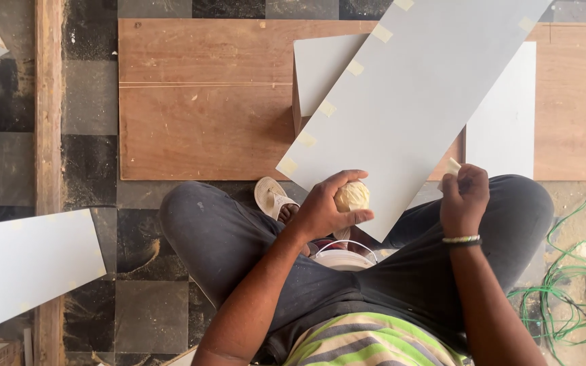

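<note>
- the left hand [327, 207] is curled around a roll of pale masking tape [352, 196], thumb on the near side and fingers wrapped over the top, so the roll is gripped firmly.
- the roll sits against the lower edge of a long grey laminate panel [415, 102], just above the person's lap.
- the right hand [464, 198] is closed, thumb and fingers pinching a short cream strip of tape [450, 169] at the panel's right edge; a beaded bracelet [461, 239] circles that wrist.
- the grey panel lies tilted, running from the lower middle up to the top right; small tape tabs [327, 108] are spaced along its left edge, with more at the top end.
- under it lie a brown plywood sheet [205, 102] and a white board [503, 115], all flat on the floor.
- a pale sandal [270, 196] shows on one foot between the knees, touching the plywood's near edge.
- a white bucket rim [344, 257] with a wire handle sits in the lap, below the left hand.
- the person sits in dark trousers and a striped shirt.
- another grey panel [28, 264] lies at the left over a wooden beam [47, 135], well apart from the hands.
- a tangle of green wire [571, 285] lies on the floor at the right.
</note>
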